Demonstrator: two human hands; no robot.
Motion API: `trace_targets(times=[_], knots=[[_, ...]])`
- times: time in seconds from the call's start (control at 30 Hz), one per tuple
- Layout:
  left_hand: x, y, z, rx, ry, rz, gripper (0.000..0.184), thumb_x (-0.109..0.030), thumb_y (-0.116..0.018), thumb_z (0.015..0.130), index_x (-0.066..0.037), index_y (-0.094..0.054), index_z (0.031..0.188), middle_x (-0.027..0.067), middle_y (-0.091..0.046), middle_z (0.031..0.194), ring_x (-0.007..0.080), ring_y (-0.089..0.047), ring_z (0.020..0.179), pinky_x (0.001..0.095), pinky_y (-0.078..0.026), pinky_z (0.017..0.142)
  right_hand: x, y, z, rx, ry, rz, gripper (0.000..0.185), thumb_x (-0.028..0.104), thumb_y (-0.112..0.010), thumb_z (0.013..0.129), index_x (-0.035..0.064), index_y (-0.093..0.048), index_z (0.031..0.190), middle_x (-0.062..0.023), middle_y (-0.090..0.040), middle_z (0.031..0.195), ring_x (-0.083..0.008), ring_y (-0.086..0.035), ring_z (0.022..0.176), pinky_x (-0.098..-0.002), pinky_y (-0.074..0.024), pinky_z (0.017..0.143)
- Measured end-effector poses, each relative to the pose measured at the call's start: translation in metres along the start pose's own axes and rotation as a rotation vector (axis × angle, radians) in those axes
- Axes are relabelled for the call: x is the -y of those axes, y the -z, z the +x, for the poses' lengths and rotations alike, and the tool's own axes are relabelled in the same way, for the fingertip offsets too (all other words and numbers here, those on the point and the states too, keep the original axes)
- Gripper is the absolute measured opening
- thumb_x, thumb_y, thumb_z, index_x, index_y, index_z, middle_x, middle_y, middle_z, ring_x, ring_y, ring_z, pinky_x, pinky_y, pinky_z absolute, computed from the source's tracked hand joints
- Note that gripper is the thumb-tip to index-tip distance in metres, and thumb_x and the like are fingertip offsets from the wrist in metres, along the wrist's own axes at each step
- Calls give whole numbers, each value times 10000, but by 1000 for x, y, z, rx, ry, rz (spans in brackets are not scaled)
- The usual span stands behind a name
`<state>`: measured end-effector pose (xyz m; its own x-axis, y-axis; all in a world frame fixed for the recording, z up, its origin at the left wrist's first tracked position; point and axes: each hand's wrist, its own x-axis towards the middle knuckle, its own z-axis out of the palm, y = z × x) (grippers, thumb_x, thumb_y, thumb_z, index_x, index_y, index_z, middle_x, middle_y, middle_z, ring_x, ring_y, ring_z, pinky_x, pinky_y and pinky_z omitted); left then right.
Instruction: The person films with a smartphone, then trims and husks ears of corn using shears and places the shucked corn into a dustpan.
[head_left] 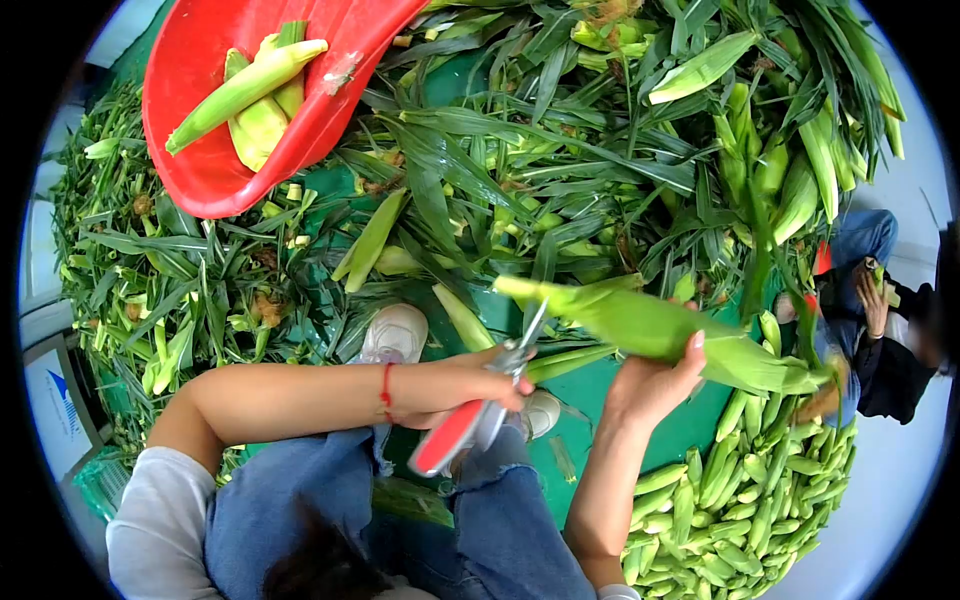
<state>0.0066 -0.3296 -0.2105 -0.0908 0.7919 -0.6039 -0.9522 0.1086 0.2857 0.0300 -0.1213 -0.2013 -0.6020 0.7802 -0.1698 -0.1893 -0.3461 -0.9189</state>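
My left hand (468,385), with a red cord at the wrist, is closed around red-handled pruning shears (452,437). Their blades point up toward the stalk end of a green corn ear in its husk (655,328); whether they touch it I cannot tell. My right hand (650,385) supports that ear from below, thumb against its side. The ear lies almost level, its brown silk end to the right and blurred. Beneath it are loose leaves and a husked ear (462,318) on the green floor.
A red scoop-shaped tub (190,185) at upper left holds several ears. Cut leaves and stalks (480,190) spread across the back and left. A large pile of trimmed ears (740,510) lies at lower right. At the right edge sits another person (890,365), a hand near something green.
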Motion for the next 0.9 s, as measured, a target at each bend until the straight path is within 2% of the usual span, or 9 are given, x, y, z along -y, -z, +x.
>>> trace_targets(times=[0.17,0.27,0.3,0.37,0.4,0.57,0.6,0.77,0.9], knots=[[6,-6,18,-102,-76,-120,578,-67,-557,786,-62,-337,1320,43,-519,898,180,-582,794,302,-479,665,-8,-7,-15,77,7,-92,503,250,-592,840,32,-395,1248,-105,-498,1163,-241,-517,1061,-454,-426,952],[0,11,9,-208,-220,285,464,-144,-601,780,-8,-416,1183,77,-547,760,200,-570,582,347,-489,565,0,-6,-13,59,-75,-89,560,273,-615,864,83,-341,1315,-111,-482,1180,-246,-504,1070,-466,-426,947],[-5,19,3,-405,-378,970,525,-167,-653,757,7,-398,1182,137,-569,845,304,-605,691,375,-502,643,2,-7,-12,56,-93,-97,569,283,-616,871,90,-331,1324,-112,-478,1184,-245,-498,1076,-465,-426,947],[-14,16,2,-547,-972,1284,605,-215,-709,717,10,-385,1176,195,-559,971,377,-589,841,392,-493,738,-2,-20,-24,37,-133,-65,546,231,-628,877,84,-326,1308,-100,-487,1194,-232,-506,1062,-416,-435,927],[-22,13,1,-449,-884,1330,669,-266,-736,689,-5,-374,1188,219,-528,1079,368,-563,964,407,-475,800,-6,-23,-29,62,-169,-49,563,239,-637,870,82,-323,1311,-96,-486,1198,-229,-504,1067,-407,-433,931],[-40,6,-2,-166,-597,1056,554,-142,-682,675,-6,-412,1139,139,-584,717,310,-618,662,375,-486,591,-14,-3,-20,243,-374,47,634,374,-690,809,43,-406,1269,-77,-523,1170,-228,-510,1079,-387,-418,958],[-45,8,-7,-168,-405,1048,568,-139,-678,703,-16,-413,1190,129,-609,867,240,-624,747,330,-493,640,-16,1,-18,201,-425,112,668,428,-687,794,33,-429,1266,-81,-531,1192,-241,-509,1108,-391,-414,975],[-18,31,-20,-12,-634,-197,536,-173,-671,804,-55,-433,1268,85,-546,1144,185,-569,975,331,-475,848,-21,-8,-10,548,-690,743,622,531,-500,857,138,-425,1333,-144,-428,1373,-274,-414,1250,-492,-322,1045],[-9,77,-18,-76,-569,-730,472,-330,-548,872,-20,-442,1212,118,-542,1093,252,-554,1021,402,-464,888,-29,14,5,449,-618,459,596,565,-475,858,120,-448,1255,-109,-574,1036,-255,-581,905,-430,-502,751]])
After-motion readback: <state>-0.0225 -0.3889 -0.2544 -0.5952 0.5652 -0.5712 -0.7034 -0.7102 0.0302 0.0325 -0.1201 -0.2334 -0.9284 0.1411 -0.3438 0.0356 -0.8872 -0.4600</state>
